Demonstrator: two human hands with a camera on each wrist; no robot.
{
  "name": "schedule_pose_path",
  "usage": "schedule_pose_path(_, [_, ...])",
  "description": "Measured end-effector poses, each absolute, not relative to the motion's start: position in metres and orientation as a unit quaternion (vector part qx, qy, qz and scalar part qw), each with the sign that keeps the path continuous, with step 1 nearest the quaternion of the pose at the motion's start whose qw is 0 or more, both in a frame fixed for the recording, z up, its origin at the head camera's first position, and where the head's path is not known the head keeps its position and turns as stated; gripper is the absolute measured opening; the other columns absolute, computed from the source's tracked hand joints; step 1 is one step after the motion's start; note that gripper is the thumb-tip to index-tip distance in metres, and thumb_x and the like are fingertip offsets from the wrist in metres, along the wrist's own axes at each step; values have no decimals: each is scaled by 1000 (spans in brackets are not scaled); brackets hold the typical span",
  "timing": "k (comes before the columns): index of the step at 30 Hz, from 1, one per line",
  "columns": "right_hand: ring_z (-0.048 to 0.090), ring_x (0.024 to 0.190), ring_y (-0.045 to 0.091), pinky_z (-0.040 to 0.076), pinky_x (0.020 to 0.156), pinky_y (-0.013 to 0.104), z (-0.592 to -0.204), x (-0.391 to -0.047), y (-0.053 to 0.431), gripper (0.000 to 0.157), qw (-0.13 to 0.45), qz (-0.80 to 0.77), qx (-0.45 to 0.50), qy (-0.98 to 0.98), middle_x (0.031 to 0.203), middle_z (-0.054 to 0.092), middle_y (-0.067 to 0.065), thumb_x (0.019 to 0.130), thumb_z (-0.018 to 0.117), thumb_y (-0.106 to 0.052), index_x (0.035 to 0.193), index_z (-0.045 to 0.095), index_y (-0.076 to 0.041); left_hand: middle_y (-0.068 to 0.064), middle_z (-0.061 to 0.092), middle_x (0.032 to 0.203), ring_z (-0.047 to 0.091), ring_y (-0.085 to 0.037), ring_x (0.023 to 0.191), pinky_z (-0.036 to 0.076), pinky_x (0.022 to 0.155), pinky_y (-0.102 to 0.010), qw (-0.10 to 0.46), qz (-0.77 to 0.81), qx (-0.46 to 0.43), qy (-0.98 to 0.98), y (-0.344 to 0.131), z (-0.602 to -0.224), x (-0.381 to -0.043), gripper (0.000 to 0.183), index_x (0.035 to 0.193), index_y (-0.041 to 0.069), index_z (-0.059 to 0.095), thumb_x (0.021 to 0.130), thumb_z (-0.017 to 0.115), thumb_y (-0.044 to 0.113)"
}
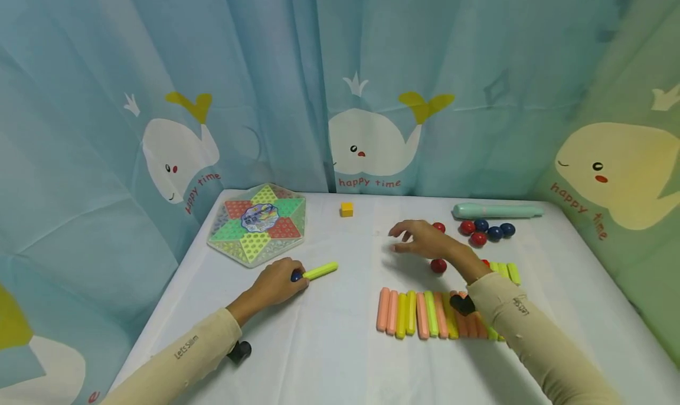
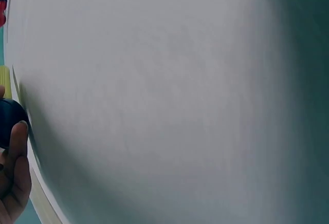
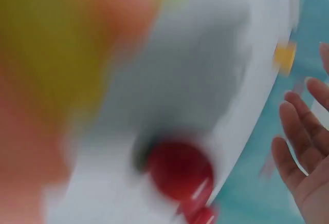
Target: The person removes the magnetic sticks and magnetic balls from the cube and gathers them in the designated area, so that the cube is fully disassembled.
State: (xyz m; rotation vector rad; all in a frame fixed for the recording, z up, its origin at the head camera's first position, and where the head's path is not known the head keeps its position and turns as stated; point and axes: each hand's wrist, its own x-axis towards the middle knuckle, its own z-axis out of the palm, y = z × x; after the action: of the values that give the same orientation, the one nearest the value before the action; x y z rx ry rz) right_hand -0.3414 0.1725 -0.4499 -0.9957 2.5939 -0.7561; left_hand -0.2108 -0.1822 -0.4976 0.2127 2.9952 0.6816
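My left hand point(image 1: 280, 282) pinches a dark blue ball point(image 1: 296, 275) between thumb and fingers, low over the table. The left wrist view also has this ball point(image 2: 11, 123) at its left edge, partly covered by the fingers. Against the ball's far side lies one end of a yellow-green stick point(image 1: 321, 270); I cannot tell if a fingertip touches it. My right hand point(image 1: 422, 238) hovers with loosely bent fingers and nothing in them. Beneath and beside it are red balls point(image 1: 438, 266); one red ball point(image 3: 182, 170) appears in the right wrist view.
Pink and yellow sticks point(image 1: 411, 313) lie in a row under the right forearm. Behind stand several red and blue balls point(image 1: 494, 234) and a mint-green case point(image 1: 496, 211). A yellow cube point(image 1: 347, 209) sits at the back; a hexagonal star game board point(image 1: 260, 223) lies back left.
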Motion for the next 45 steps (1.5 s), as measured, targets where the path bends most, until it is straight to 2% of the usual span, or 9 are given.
schedule_pose_path(6, [63,111,27,52,96,44,-456,-310,100,43,181,-222,-409,866,125,67,10,91,76,-29,126,67,-6,0,66,93,58,-11,81,50,72,-32,26,242,105,964,-177,-499,-214,21,100,12,74,90,75,30])
schedule_pose_path(10, [62,106,19,51,96,38,-467,-296,66,44,168,-189,-453,855,119,68,5,88,79,-31,123,69,-8,-2,66,96,59,-13,84,50,76,-35,45,259,121,957,-172,-498,-214,22,102,11,74,91,73,31])
schedule_pose_path(14, [62,94,13,51,90,32,-474,-290,49,35,148,-178,-483,845,107,71,1,86,82,-27,115,72,-9,-5,67,103,61,-16,91,51,80,-38,59,264,137,953,-170,-496,-213,27,109,10,73,92,73,31])
schedule_pose_path(19, [63,83,8,52,79,24,-474,-286,43,27,148,-187,-493,837,95,74,0,87,80,-22,109,74,-9,-7,67,109,60,-13,89,51,78,-34,60,269,153,949,-171,-493,-211,35,118,9,70,89,76,27])
schedule_pose_path(24, [62,78,4,51,71,23,-474,-282,41,28,166,-179,-477,845,91,74,-2,86,81,-26,110,74,-13,-4,66,103,59,-10,84,50,74,-30,58,277,167,944,-171,-492,-211,34,119,8,70,88,78,23])
schedule_pose_path(32, [55,78,4,47,72,25,-473,-277,35,22,189,-122,-472,853,87,68,-9,89,78,-28,108,75,-16,-3,66,99,61,-13,87,52,79,-33,58,288,165,941,-171,-493,-209,31,114,7,71,87,80,20])
schedule_pose_path(38, [56,76,4,47,70,24,-464,-273,40,15,197,-143,-473,847,86,66,-8,91,76,-24,104,72,-17,-4,68,101,63,-13,88,53,79,-33,55,291,168,940,-172,-492,-208,30,113,7,71,87,79,20])
schedule_pose_path(41, [59,76,6,50,71,25,-458,-270,50,19,200,-182,-454,849,89,68,-6,90,76,-24,107,70,-18,-5,68,103,63,-14,89,54,80,-35,54,293,160,941,-173,-492,-208,31,113,7,71,87,80,20])
schedule_pose_path(45, [62,78,10,53,74,28,-449,-266,68,35,207,-223,-415,857,96,70,-2,92,75,-25,124,66,-17,-6,67,105,63,-15,90,54,81,-36,54,300,148,941,-175,-494,-209,32,114,7,70,87,80,21])
